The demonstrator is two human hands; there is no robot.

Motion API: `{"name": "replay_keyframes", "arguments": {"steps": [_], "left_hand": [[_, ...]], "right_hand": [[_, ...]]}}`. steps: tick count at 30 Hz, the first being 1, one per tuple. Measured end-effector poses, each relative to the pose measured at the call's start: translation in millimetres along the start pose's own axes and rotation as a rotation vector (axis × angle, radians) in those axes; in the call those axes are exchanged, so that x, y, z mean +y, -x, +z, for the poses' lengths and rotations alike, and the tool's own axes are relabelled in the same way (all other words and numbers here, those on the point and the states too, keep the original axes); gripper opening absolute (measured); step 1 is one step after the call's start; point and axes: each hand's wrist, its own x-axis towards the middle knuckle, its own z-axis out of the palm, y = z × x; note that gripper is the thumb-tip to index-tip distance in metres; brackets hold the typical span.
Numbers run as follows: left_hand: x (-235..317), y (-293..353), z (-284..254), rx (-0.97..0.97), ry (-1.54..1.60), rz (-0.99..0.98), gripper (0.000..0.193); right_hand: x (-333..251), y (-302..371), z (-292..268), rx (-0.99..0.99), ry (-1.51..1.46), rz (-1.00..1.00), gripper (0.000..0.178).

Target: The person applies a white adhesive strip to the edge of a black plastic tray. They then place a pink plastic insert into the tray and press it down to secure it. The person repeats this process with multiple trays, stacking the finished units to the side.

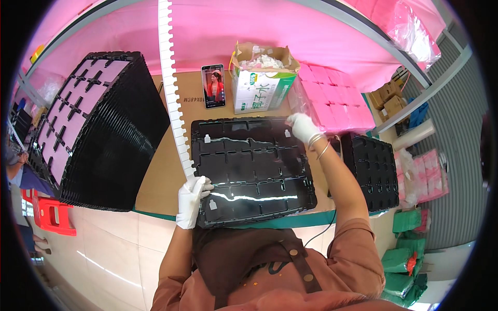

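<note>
A black moulded plastic tray (236,168) with shallow compartments lies in front of me. Three small white bottle-shaped pieces sit on it: one piece (207,139) at upper left, another (288,133) at upper right, a third (212,205) at lower left. My left hand (190,203), in a white glove, is closed at the tray's left edge on the lower end of a long white notched strip (175,93), which runs up out of view. My gloved right hand (304,128) is over the tray's far right corner, fingers drawn together; whatever they pinch is hidden.
A tall stack of black trays (111,137) stands at left, more black trays (371,173) at right. Behind are a propped phone (213,85), an open carton (261,90) with crumpled white material, and pink wrapped packs (334,98). A red stool (54,215) stands on the floor.
</note>
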Motion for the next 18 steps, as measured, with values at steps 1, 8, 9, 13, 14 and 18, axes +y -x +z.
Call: {"name": "replay_keyframes", "arguments": {"steps": [1, 8, 9, 13, 14, 18], "left_hand": [[0.6, 0.1, -1.1, -0.008, 0.005, -0.004, 0.029], [1.9, 2.0, 0.7, 0.046, -0.026, 0.012, 0.029], [3.4, 2.8, 1.2, 0.051, -0.038, 0.018, 0.029], [-0.1, 0.3, -1.8, 0.029, -0.03, 0.016, 0.029], [0.9, 0.7, -1.6, 0.026, -0.025, 0.015, 0.029], [2.7, 1.7, 0.4, 0.04, -0.019, 0.005, 0.029]], "right_hand": [[4.6, 8.1, 10.9, 0.044, -0.028, -0.027, 0.023], [6.7, 11.4, 16.7, 0.087, -0.082, -0.048, 0.016], [5.7, 11.4, 16.1, 0.117, -0.056, -0.114, 0.014], [9.4, 4.6, 20.5, 0.072, -0.069, -0.121, 0.01], [10.6, 4.2, 22.2, 0.07, -0.098, -0.102, 0.009], [19.4, 2.3, 24.8, 0.048, -0.184, -0.155, 0.012]]}}
